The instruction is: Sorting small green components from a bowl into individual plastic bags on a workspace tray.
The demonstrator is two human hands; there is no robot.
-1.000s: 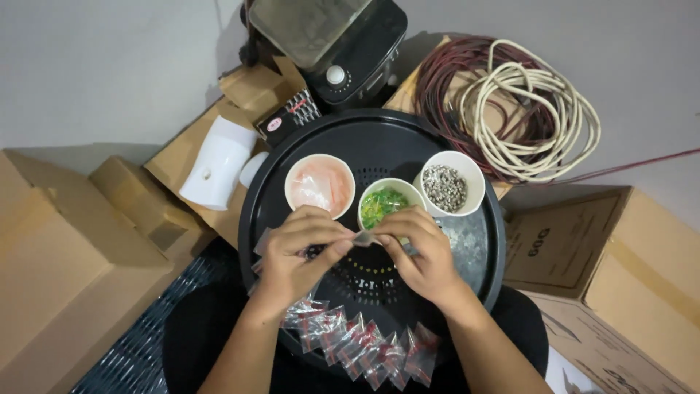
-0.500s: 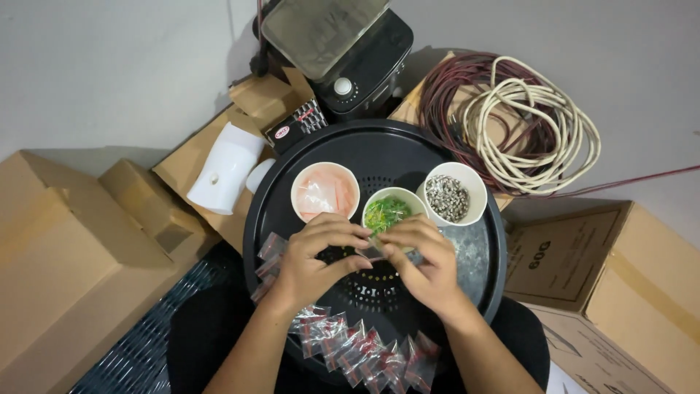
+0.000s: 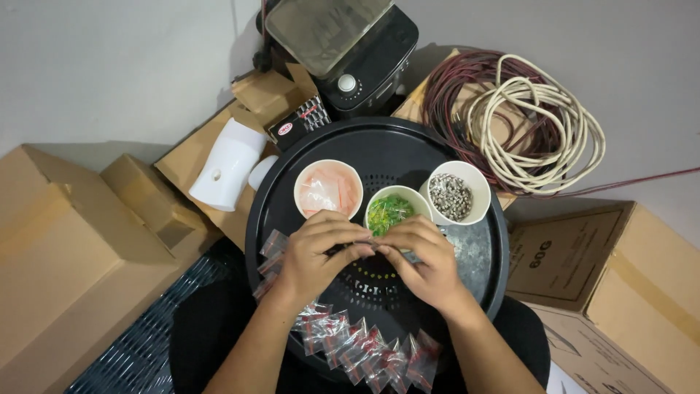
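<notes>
where the view is nearest the person, a row of small sealed clear packets [image 3: 372, 350] with red contents lies overlapped along the near rim of the round black tray [image 3: 277, 211]. above them the left hand [image 3: 315, 252] and right hand [image 3: 426, 263] meet fingertip to fingertip over the tray's middle, both pinched narrow on something small between them (probably one such packet, though the fingers hide it, so i cannot tell for sure). judged from its neighbours, the packet would be light, thin, limp and slippery, best pinched at its flat edges rather than over the contents. just beyond the hands stand three white cups: one with pale orange-white packets [image 3: 328, 191], one with green pieces [image 3: 390, 211], one with small grey metal parts [image 3: 450, 195]. farther off: cardboard boxes [image 3: 73, 241], a black appliance [image 3: 350, 51] and coiled cables [image 3: 525, 124].
</notes>
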